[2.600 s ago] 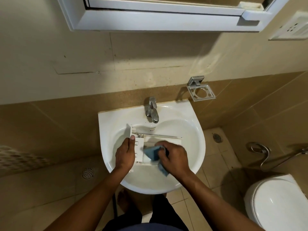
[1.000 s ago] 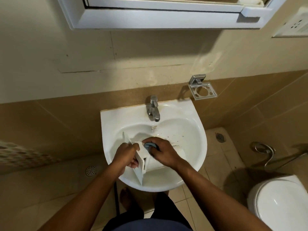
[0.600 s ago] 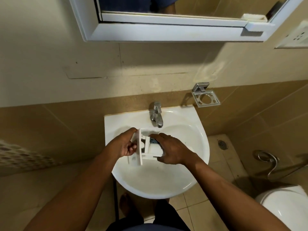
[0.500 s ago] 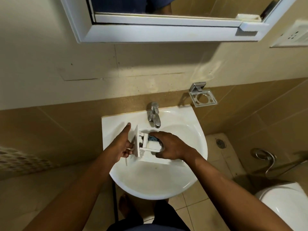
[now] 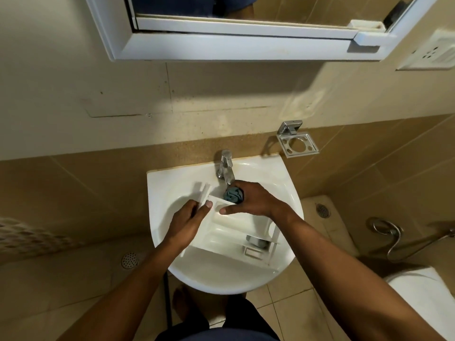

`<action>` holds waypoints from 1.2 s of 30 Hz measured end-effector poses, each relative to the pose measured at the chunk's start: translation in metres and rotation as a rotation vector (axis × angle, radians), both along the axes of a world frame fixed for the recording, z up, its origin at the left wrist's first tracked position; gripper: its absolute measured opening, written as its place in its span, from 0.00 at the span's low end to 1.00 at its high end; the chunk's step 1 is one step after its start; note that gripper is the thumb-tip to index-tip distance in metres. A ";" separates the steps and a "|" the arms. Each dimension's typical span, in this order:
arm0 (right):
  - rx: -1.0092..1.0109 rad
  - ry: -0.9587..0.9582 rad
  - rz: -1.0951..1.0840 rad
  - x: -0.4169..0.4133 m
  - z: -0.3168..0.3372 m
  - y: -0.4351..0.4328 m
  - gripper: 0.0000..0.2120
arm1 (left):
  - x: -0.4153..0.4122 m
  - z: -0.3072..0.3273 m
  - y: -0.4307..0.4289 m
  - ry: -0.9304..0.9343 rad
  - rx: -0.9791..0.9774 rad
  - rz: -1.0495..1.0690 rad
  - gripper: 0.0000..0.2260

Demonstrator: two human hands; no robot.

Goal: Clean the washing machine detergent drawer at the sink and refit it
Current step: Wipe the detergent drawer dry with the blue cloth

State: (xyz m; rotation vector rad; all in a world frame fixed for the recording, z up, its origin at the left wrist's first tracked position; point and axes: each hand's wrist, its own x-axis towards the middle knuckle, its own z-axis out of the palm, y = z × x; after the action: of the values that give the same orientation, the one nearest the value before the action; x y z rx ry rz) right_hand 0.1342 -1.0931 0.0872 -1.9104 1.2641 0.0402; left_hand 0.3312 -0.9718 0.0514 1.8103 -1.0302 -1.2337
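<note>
The white detergent drawer lies across the white sink, open side up, its compartments showing and its front panel toward the far left. My left hand grips the drawer near that front end, thumb on its rim. My right hand holds a bunched blue cloth just below the chrome tap, with its thumb resting on the drawer's far wall. A grey insert sits in the drawer's near right compartment.
A chrome holder is fixed to the wall right of the tap. A mirror cabinet hangs above. A toilet and spray hose stand at the right. Floor drains lie beside the sink.
The drawer has turned from standing on edge to lying flat, open side up, across the basin. My right hand with the cloth has come out of the drawer and moved up under the tap.
</note>
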 end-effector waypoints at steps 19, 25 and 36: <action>-0.551 0.227 0.038 -0.001 -0.041 0.069 0.14 | 0.002 -0.013 -0.010 0.092 0.266 0.151 0.22; -0.503 -0.177 -0.162 0.025 -0.029 0.082 0.13 | 0.001 -0.017 -0.013 0.122 0.270 0.173 0.25; -0.580 -0.212 0.376 -0.012 -0.033 0.092 0.10 | 0.010 -0.023 -0.021 0.173 0.337 0.197 0.23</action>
State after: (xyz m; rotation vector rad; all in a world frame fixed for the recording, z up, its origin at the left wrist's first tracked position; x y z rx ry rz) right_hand 0.1222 -1.0007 0.0544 -2.5500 0.8081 -0.3615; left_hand 0.3416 -0.9927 0.0283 1.9588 -0.5572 -1.4757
